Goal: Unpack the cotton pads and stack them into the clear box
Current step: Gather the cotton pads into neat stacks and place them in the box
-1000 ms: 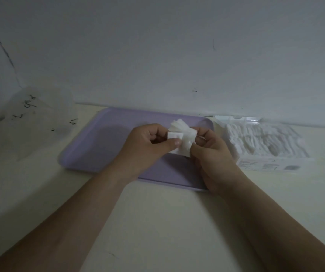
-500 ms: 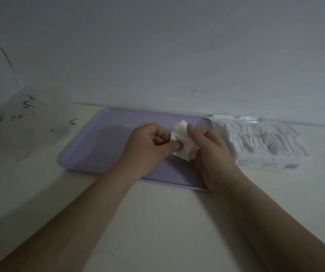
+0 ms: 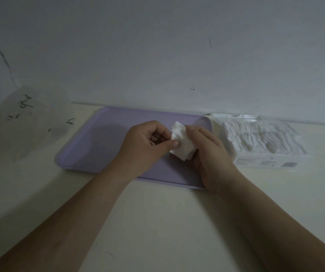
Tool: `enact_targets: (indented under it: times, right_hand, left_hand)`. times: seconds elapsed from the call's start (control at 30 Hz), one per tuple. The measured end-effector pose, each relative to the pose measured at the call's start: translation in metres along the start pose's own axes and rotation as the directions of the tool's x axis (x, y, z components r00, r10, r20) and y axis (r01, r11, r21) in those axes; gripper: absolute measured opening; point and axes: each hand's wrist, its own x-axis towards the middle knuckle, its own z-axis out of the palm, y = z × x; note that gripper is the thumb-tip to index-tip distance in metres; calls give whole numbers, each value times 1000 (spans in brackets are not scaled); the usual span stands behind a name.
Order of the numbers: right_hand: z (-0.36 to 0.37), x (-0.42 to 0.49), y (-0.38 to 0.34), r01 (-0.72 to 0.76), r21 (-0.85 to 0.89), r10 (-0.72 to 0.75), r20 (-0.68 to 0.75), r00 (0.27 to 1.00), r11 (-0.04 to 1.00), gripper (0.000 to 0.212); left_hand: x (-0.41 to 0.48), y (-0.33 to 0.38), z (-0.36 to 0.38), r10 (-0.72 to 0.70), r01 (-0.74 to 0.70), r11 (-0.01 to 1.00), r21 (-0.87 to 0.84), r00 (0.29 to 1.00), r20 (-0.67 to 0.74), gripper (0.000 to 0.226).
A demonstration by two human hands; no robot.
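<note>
left hand (image 3: 147, 146) + right hand (image 3: 206, 152): both pinch a small cotton pads (image 3: 182, 143) bundle, mid-frame above purple tray (image 3: 98, 138) | likely squaring edges for stacking | clear box (image 3: 259, 142), right of frame, already holds pads

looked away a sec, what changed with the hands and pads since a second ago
The fanned pads have been squared into a tighter bundle. The right hand shifted its fingers up over their top edge; the left hand kept pinching them with its thumb. Tray, box and bag stayed put.
</note>
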Motion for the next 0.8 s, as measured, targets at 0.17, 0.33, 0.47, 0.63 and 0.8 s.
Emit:
enact_targets:
  times: [0.17,0.33,0.47,0.63,0.8]
  right_hand:
    - [-3,-1,6,91,-204,-66,129,989,975,49]
    - [-5,1,12,211,-544,-143,165,976,812,52]
    - [0,-5,7,183,-622,-143,114,983,761,62]
    - [7,-5,3,48,-454,-21,63,998,890,82]
    - [13,-4,2,9,-355,2,29,1000,935,47]
  left_hand:
    - [5,-9,-10,-88,85,995,47,993,73,43]
    - [5,-18,-20,-39,12,994,106,964,263,38]
    - [5,-17,-21,-103,48,976,214,961,256,23]
    - [4,-10,-23,-167,109,974,196,936,308,35]
    - [3,-8,-11,-154,77,969,234,931,330,23]
